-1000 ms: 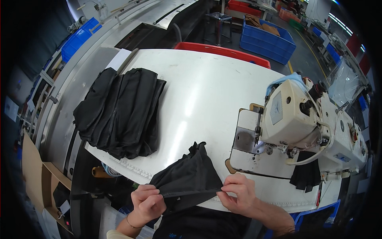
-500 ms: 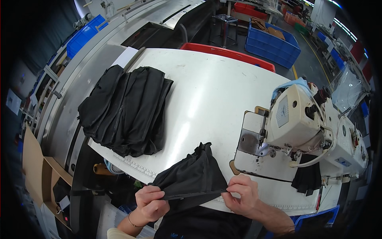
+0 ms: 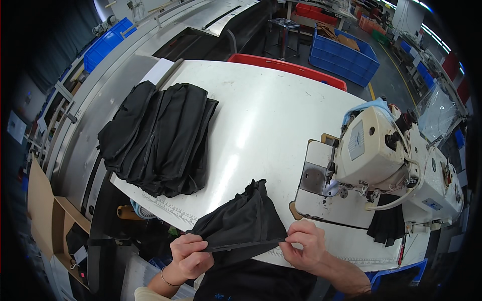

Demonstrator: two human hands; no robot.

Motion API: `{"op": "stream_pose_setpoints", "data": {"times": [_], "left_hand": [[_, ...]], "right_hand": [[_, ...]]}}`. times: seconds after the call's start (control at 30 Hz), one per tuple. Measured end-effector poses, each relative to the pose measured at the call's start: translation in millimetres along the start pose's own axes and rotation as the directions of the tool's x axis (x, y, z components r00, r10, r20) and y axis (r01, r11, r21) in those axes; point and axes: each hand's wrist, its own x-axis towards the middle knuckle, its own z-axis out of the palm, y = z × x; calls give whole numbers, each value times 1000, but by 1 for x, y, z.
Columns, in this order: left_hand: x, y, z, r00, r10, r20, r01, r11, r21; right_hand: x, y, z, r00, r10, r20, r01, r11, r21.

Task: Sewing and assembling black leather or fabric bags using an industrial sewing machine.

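Note:
Between my two hands a piece of black fabric is stretched along its near edge, its bunched far end resting on the white table. My left hand pinches the left end of that edge, fingers closed. At the right end, my right hand grips the other corner between thumb and fingers. A pile of folded black fabric pieces lies on the table to the left. To the right of my hands stands a cream sewing machine, with a black cloth hanging below its head.
A ruler strip runs along the table's near edge. Beyond the far edge are a red bin and a blue crate. An open cardboard box stands at lower left, and a metal-framed stool at the back.

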Motion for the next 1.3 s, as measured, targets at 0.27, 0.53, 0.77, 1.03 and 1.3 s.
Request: {"op": "stream_pose_setpoints", "data": {"times": [0.27, 0.53, 0.77, 1.03, 1.3], "left_hand": [[1, 2, -1, 1000, -10, 26, 10, 1000, 17], [2, 2, 0, 1000, -8, 25, 7, 1000, 24], [2, 2, 0, 1000, -1, 21, 0, 1000, 29], [3, 3, 0, 1000, -10, 25, 10, 1000, 21], [4, 4, -1, 999, -19, 33, 18, 1000, 20]], "right_hand": [[2, 0, -1, 1000, -13, -1, 13, 1000, 3], [1, 1, 0, 1000, -24, -16, 24, 1000, 12], [1, 1, -1, 1000, -26, -5, 26, 1000, 4], [1, -2, -2, 1000, 19, 16, -19, 1000, -15], [1, 1, -1, 1000, -13, 0, 13, 1000, -23]]}}
